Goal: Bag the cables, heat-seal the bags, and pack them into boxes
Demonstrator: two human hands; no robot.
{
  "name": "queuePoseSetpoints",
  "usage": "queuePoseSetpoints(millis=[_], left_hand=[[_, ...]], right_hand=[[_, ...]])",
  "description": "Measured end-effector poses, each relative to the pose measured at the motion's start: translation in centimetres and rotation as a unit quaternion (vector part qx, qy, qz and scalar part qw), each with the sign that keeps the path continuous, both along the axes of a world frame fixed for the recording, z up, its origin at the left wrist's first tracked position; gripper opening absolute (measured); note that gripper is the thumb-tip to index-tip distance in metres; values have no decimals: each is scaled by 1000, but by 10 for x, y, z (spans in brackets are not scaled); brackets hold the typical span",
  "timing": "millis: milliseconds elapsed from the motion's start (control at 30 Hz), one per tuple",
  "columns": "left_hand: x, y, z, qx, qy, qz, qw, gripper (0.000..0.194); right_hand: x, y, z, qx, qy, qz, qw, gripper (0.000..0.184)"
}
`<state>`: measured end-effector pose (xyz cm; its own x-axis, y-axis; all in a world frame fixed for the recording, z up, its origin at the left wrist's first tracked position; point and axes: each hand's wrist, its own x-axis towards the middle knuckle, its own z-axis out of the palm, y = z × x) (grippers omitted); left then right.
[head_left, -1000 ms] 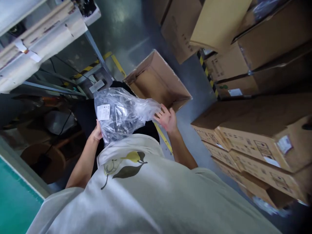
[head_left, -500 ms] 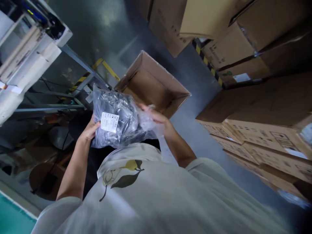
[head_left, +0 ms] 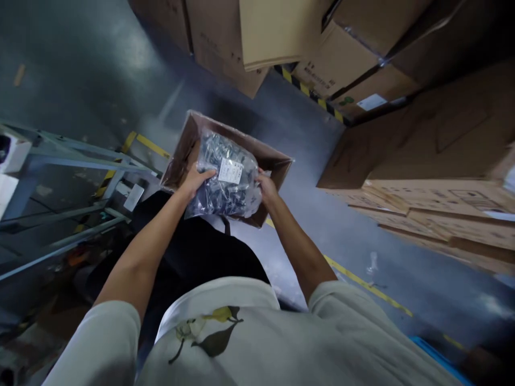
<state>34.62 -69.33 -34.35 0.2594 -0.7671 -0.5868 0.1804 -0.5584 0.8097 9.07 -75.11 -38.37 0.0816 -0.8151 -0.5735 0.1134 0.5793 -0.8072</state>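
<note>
A clear plastic bag (head_left: 231, 197) full of small dark parts is held between both hands, with a white printed label (head_left: 230, 170) facing up. My left hand (head_left: 196, 179) grips its left edge, thumb on top of the plastic. On the opposite side my right hand (head_left: 266, 187) is closed around the bag's right edge. Beneath and behind the bag stands an open cardboard box (head_left: 277, 156), tilted in view, and the bag covers much of its opening. What the bagged parts are cannot be made out.
Stacked cardboard cartons (head_left: 402, 134) line the right side and the top. A metal frame (head_left: 68, 161) stands at the left. Yellow tape (head_left: 370, 287) and a yellow-black striped edge (head_left: 309, 94) mark the floor. A blue object (head_left: 436, 359) shows at the lower right.
Both hands have carried the bag forward from near my body to over the box. My right hand has let the gathered plastic end down along the bag's side. The view has shifted right.
</note>
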Motion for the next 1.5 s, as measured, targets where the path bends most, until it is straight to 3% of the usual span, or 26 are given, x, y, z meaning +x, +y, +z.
queuePoseSetpoints(millis=[100, 200, 267, 333, 433, 500, 567, 667, 767, 833, 900, 1033, 1100, 1233, 1300, 1400, 1500], left_hand=[[-12, -29, -46, 37, -36, -42, 998, 61], [-3, -32, -75, 13, -148, -119, 982, 65], [5, -29, -88, -13, -255, -206, 945, 68], [10, -28, -97, -14, -345, -308, 886, 66], [10, -42, -110, 0, -410, -431, 804, 60], [6, -57, -119, -2, -418, -475, 774, 60], [-1, -67, -127, 3, -409, -491, 769, 62], [-18, -58, -126, 7, -389, -503, 771, 63], [-33, -34, -119, -12, -365, -564, 741, 68], [-34, -32, -123, -22, -350, -599, 720, 75], [-29, -46, -136, -12, -359, -594, 720, 77], [-23, -75, -157, -11, -421, -533, 734, 63], [-27, -66, -157, -29, -438, -528, 727, 63], [-23, -43, -155, -68, -401, -606, 684, 70], [-15, -51, -160, -55, -406, -613, 676, 73], [-11, -69, -163, -25, -442, -571, 691, 75], [-19, -61, -155, -17, -445, -565, 695, 74]], right_hand=[[-8, -13, -36, 27, 74, -7, 997, 46], [-15, -15, -59, 12, 255, 40, 966, 58], [-10, -13, -68, -15, 392, 53, 918, 65], [10, -9, -76, -56, 461, 89, 881, 65], [63, -12, -93, -148, 482, 265, 822, 60], [94, -23, -106, -170, 505, 361, 765, 60], [106, -32, -116, -160, 525, 389, 740, 62], [92, -15, -113, -158, 528, 412, 726, 66], [75, 31, -102, -115, 543, 421, 718, 81], [75, 43, -107, -75, 555, 416, 716, 89], [80, 27, -124, -76, 549, 416, 721, 92], [79, -18, -149, -157, 508, 434, 727, 85], [70, -6, -149, -157, 514, 423, 730, 82], [62, 30, -150, -90, 531, 414, 733, 87], [63, 16, -155, -109, 511, 441, 730, 90], [66, -15, -155, -162, 496, 451, 724, 85], [66, 1, -140, -150, 526, 436, 715, 86]])
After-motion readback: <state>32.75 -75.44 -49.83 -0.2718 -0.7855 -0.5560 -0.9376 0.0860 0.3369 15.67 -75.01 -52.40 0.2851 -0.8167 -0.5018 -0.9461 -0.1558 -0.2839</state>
